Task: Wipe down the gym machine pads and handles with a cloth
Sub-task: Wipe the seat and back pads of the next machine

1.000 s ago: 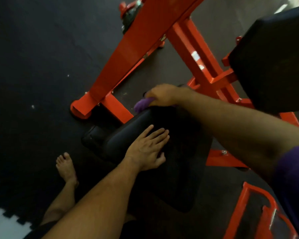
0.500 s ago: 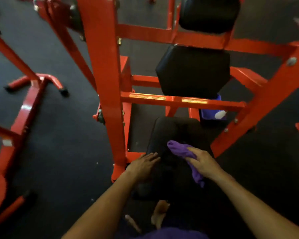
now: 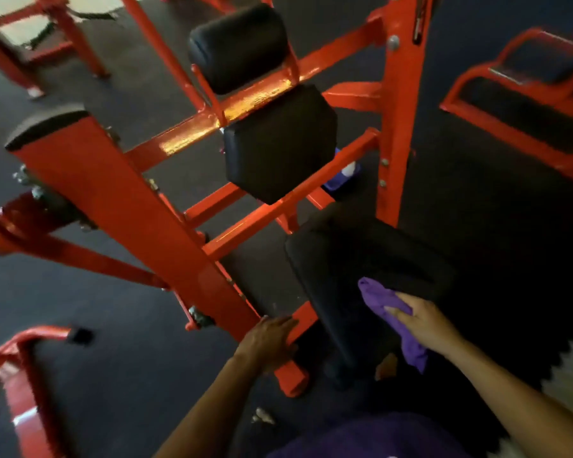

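Right hand pressing a crumpled purple cloth with fingers curled over it, onto the smooth black padded seat at five o'clock, left hand resting relaxed fingers on the glossy red steel frame at six o'clock.

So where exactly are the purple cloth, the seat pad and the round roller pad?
purple cloth (image 3: 376,297): head view, on the bunched upper end beyond the fingers.
seat pad (image 3: 354,256): head view, on its flat top.
round roller pad (image 3: 237,47): head view, on the middle of its curved side.
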`<act>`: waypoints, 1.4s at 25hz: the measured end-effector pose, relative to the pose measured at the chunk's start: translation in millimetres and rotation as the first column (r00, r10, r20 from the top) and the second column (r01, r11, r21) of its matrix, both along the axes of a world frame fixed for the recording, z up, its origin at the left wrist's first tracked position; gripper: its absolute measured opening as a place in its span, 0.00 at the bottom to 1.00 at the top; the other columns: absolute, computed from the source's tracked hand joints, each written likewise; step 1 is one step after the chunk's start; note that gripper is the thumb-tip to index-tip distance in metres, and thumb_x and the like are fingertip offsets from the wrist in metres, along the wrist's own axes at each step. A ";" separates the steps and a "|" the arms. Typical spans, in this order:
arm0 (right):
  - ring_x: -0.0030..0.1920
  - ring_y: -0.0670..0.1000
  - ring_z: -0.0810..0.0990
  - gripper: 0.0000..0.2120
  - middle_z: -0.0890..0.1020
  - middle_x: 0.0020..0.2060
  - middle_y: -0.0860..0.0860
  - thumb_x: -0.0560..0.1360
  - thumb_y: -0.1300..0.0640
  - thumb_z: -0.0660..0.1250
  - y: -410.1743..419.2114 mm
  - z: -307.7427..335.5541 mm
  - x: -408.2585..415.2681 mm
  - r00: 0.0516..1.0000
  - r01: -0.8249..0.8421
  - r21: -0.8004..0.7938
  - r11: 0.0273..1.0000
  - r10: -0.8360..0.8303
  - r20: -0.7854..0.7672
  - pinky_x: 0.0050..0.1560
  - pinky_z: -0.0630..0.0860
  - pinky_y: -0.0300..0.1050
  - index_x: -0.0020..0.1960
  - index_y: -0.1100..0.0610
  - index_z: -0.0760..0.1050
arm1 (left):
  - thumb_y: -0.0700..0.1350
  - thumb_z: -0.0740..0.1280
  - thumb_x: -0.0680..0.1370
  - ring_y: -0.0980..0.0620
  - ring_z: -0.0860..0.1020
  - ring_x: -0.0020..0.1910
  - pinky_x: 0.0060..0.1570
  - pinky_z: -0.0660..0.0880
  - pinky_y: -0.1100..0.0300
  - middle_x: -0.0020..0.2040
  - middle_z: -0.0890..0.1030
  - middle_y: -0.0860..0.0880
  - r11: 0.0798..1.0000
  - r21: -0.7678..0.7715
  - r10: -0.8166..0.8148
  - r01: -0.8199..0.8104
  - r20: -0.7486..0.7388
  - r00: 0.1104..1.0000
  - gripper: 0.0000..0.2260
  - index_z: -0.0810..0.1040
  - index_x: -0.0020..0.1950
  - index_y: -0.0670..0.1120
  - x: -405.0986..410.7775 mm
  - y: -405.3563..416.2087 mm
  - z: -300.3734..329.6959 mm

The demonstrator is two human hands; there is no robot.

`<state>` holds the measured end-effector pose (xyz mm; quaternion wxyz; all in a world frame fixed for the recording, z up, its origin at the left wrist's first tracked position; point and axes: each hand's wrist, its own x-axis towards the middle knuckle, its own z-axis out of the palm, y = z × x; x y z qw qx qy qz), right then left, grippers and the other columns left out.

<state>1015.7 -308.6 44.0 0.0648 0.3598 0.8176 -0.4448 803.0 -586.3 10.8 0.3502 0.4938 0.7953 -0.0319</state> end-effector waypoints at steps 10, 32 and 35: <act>0.58 0.52 0.81 0.16 0.83 0.59 0.53 0.80 0.54 0.69 -120.1 -25.0 11.8 0.716 0.654 -0.348 0.672 -0.698 -0.002 0.59 0.75 0.44 0.65 0.57 0.79 | 0.54 0.63 0.78 0.39 0.76 0.70 0.76 0.63 0.45 0.73 0.76 0.41 0.912 0.157 -0.368 0.380 -0.100 0.924 0.27 0.73 0.75 0.43 -69.0 36.6 -0.2; 0.59 0.52 0.82 0.24 0.82 0.61 0.53 0.75 0.68 0.70 -180.9 -210.8 -244.8 -0.758 0.147 -0.804 -0.576 -0.588 0.282 0.63 0.78 0.51 0.69 0.55 0.73 | 0.61 0.52 0.84 0.47 0.48 0.84 0.80 0.46 0.39 0.85 0.49 0.48 0.073 0.272 -0.857 0.960 -0.474 0.200 0.31 0.51 0.85 0.54 -58.6 236.0 -182.7; 0.44 0.48 0.83 0.14 0.85 0.47 0.52 0.77 0.71 0.63 -170.1 -202.0 -228.2 -0.835 0.039 -0.740 -0.672 -0.429 0.345 0.45 0.81 0.38 0.57 0.58 0.78 | 0.59 0.54 0.83 0.47 0.48 0.84 0.81 0.45 0.39 0.85 0.49 0.48 0.058 0.306 -0.872 0.950 -0.447 0.197 0.31 0.50 0.85 0.53 -60.2 236.4 -185.8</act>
